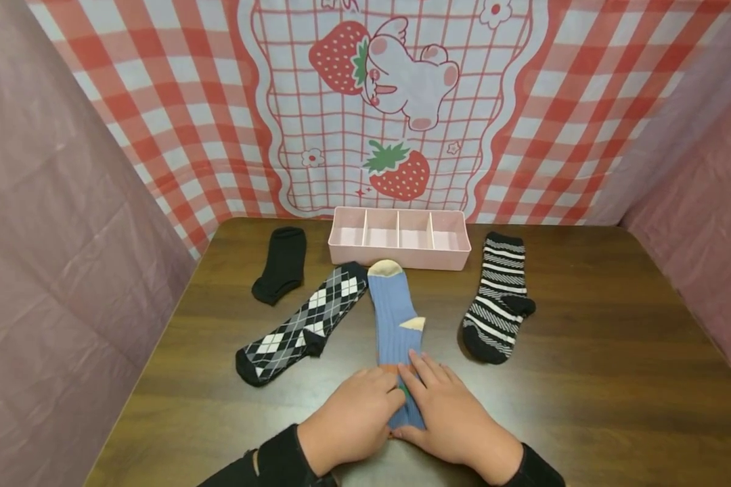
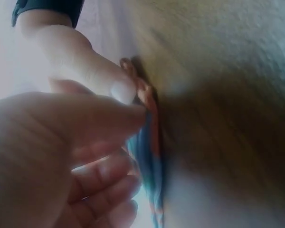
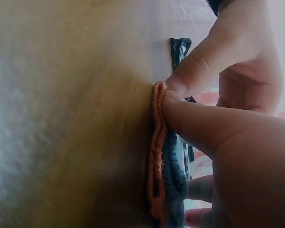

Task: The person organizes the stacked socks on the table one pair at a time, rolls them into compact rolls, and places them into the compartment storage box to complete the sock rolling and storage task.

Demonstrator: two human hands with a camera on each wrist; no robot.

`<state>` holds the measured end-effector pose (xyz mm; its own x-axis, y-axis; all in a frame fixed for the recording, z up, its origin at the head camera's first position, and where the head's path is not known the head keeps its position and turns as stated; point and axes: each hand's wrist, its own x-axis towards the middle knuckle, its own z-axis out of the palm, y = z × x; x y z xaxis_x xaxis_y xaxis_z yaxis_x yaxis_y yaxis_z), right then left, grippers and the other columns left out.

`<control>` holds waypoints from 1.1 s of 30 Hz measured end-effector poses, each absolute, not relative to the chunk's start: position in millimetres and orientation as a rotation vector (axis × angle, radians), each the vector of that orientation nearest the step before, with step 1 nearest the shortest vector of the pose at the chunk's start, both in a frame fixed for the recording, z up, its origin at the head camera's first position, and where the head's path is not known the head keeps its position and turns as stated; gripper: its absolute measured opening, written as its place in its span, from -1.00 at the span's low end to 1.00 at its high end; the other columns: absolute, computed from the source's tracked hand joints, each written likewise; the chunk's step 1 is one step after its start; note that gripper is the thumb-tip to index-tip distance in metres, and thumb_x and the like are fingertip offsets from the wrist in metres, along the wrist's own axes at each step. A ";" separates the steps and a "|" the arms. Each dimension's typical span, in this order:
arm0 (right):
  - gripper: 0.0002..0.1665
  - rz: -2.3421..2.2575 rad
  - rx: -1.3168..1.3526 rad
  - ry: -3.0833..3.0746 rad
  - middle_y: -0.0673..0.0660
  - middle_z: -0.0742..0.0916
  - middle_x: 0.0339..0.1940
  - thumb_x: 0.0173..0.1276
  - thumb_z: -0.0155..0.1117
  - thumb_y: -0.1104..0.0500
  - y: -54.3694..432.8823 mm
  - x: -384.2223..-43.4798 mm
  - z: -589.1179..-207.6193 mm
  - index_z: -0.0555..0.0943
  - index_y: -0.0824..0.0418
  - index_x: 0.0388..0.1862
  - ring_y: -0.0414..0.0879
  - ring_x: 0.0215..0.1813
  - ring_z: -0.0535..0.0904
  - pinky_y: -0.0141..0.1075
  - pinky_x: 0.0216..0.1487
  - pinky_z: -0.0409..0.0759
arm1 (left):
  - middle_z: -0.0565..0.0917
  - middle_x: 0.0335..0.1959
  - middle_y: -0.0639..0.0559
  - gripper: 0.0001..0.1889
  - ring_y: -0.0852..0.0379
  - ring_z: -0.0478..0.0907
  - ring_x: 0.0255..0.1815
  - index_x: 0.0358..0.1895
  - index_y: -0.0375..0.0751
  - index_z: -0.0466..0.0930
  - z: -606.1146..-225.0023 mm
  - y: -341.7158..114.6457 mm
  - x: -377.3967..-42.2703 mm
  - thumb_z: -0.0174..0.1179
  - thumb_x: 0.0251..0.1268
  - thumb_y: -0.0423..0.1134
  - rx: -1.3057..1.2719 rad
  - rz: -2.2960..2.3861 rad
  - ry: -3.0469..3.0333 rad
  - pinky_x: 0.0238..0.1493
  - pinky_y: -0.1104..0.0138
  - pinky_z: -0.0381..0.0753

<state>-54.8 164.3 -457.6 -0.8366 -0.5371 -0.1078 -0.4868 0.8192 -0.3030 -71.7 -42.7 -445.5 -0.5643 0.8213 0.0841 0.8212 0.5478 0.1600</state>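
Observation:
A light blue ribbed sock (image 1: 393,318) with a cream toe and heel lies lengthwise on the table, its cuff end toward the person. Curled over the left edge of that cuff end, my left hand (image 1: 356,416) holds it. My right hand (image 1: 457,412) rests on the right edge with its fingers stretched forward along the fabric. Both thumbs meet at the near end, by the layered orange cuff edge (image 3: 156,142). Between the hands a bit of orange and green shows on the blue; the hands hide the rest. The left wrist view is blurred.
A pink tray (image 1: 399,257) with several compartments stands at the back of the wooden table (image 1: 615,352). To the left lie a black ankle sock (image 1: 284,264) and an argyle sock (image 1: 304,325). A black-and-white striped sock (image 1: 499,297) lies on the right.

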 end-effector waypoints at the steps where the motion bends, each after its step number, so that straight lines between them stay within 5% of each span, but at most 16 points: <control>1: 0.15 -0.400 -0.798 2.816 0.36 0.28 0.60 0.31 0.28 -0.47 164.1 -54.8 -457.3 0.32 0.31 0.58 0.28 0.59 0.17 0.21 0.47 0.22 | 0.59 -0.14 0.16 -0.71 0.22 0.55 -0.07 -0.06 -0.02 0.72 -445.5 -42.4 -71.8 0.50 0.12 -0.21 1.465 0.287 2.757 -0.10 0.31 0.57; 11: 0.15 -0.431 -0.823 2.842 0.37 0.28 0.60 0.31 0.28 -0.47 165.7 -52.8 -459.2 0.33 0.31 0.57 0.28 0.59 0.17 0.20 0.49 0.20 | 0.60 -0.18 0.19 -0.74 0.28 0.54 -0.11 -0.08 -0.06 0.74 -445.1 -40.5 -72.1 0.50 0.18 -0.15 1.360 0.308 2.698 -0.05 0.38 0.58; 21: 0.01 -0.444 -0.904 2.859 0.28 0.42 0.53 0.12 0.60 -0.23 174.4 -42.3 -450.5 0.51 0.28 0.42 0.20 0.55 0.27 0.15 0.44 0.30 | 0.62 -0.15 0.17 -0.73 0.27 0.53 -0.09 -0.10 -0.07 0.73 -443.4 -39.4 -67.7 0.50 0.14 -0.15 1.296 0.347 2.707 -0.04 0.39 0.57; 26: -0.32 -0.494 -1.000 2.923 0.04 0.60 0.15 0.02 0.61 -0.01 172.9 -40.3 -446.7 0.65 0.18 0.13 -0.04 0.18 0.49 0.00 0.22 0.50 | 0.56 -0.24 0.20 -0.74 0.29 0.48 -0.20 -0.16 -0.06 0.71 -443.9 -39.3 -66.5 0.50 0.07 -0.19 1.304 0.332 2.738 -0.14 0.42 0.54; 29: -0.46 -0.520 -1.056 2.962 -0.09 0.54 -0.11 -0.09 0.56 0.13 171.5 -40.9 -447.7 0.64 0.11 -0.05 -0.16 -0.07 0.44 -0.12 0.02 0.53 | 0.54 -0.27 0.20 -0.74 0.30 0.46 -0.23 -0.18 -0.06 0.69 -444.4 -39.1 -65.7 0.50 0.05 -0.19 1.303 0.326 2.745 -0.17 0.42 0.52; 33: -0.53 -0.550 -1.099 2.976 -0.14 0.50 -0.22 -0.14 0.48 0.22 170.8 -42.2 -451.6 0.64 0.09 -0.13 -0.21 -0.18 0.40 -0.19 -0.12 0.51 | 0.55 -0.26 0.20 -0.73 0.29 0.45 -0.22 -0.16 -0.06 0.68 -445.7 -39.0 -64.9 0.49 0.05 -0.20 1.288 0.351 2.735 -0.16 0.42 0.52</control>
